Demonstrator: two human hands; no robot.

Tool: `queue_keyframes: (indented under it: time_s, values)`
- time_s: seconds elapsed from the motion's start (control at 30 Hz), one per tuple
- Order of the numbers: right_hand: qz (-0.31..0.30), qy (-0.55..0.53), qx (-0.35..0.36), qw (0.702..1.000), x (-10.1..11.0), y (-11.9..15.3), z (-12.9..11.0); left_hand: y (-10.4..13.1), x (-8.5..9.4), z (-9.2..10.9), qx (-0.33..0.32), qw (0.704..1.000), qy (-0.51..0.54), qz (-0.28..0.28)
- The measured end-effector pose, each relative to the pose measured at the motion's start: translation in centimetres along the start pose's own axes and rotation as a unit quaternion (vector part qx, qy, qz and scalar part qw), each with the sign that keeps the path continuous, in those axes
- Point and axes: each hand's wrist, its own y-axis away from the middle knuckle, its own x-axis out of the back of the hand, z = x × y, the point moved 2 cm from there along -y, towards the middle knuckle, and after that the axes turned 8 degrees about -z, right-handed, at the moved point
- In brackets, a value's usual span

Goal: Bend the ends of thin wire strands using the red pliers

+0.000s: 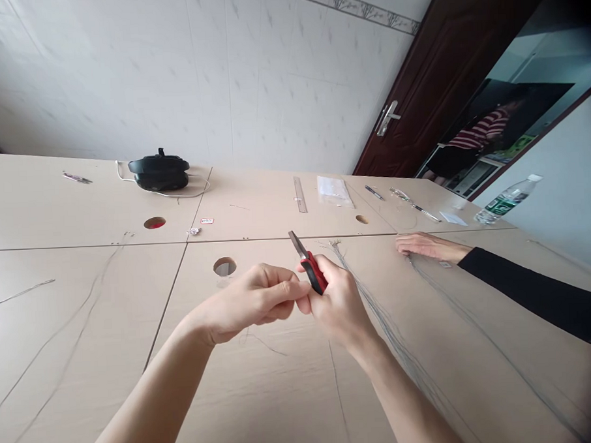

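My right hand [335, 298] is closed around the red and black handles of small scissors [313, 271], whose blades point up and to the left. My left hand [264, 295] is closed, its thumb and index finger pinched together against my right fingertips. What the left fingers hold is too small to make out. Thin wires [264, 343] hang or lie below the two hands. A bundle of thin grey wires [378, 309] lies on the table [225, 407] to the right of my right hand.
Another person's hand [426, 245] rests at the right on more wires [466, 312]. Farther back are a black device [160, 172], a ruler [300, 195], a plastic bag [335, 191], a pen [374, 192] and a bottle [507, 200]. Long wires [79, 316] lie at the left.
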Motion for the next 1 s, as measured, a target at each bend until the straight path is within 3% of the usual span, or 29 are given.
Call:
queue_keyframes:
  time_s: [0.1, 0.4, 0.57, 0.67, 0.77, 0.9, 1.0]
  values:
    - [-0.016, -0.030, 0.003, 0.999, 0.0, 0.0, -0.2, 0.0, -0.1, -0.1, -0.019, 0.997, 0.051, -0.049]
    - [0.004, -0.008, 0.008, 1.000, 0.1, -0.2, 0.0, 0.3, 1.7, -0.3, -0.035, 0.994, 0.096, 0.033]
    - [-0.015, -0.028, -0.002, 0.999, 0.0, -0.1, -0.2, 0.1, 2.0, -0.5, -0.069, 0.980, 0.183, 0.031]
    - [-0.024, -0.047, -0.019, 0.998, 0.0, 0.0, -0.3, 0.0, 1.8, -0.3, -0.108, 0.958, 0.267, -0.016]
    - [-0.032, -0.069, -0.048, 0.996, 0.1, 0.0, -0.3, 0.1, 1.1, 0.0, -0.145, 0.931, 0.320, -0.103]
    - [-0.038, -0.067, -0.050, 0.996, 0.0, 0.1, -0.6, 0.2, -0.8, 0.3, -0.178, 0.883, 0.368, -0.231]
    - [-0.032, -0.056, -0.034, 0.997, -0.1, 0.2, -0.9, 0.2, -2.8, 0.6, -0.155, 0.852, 0.387, -0.316]
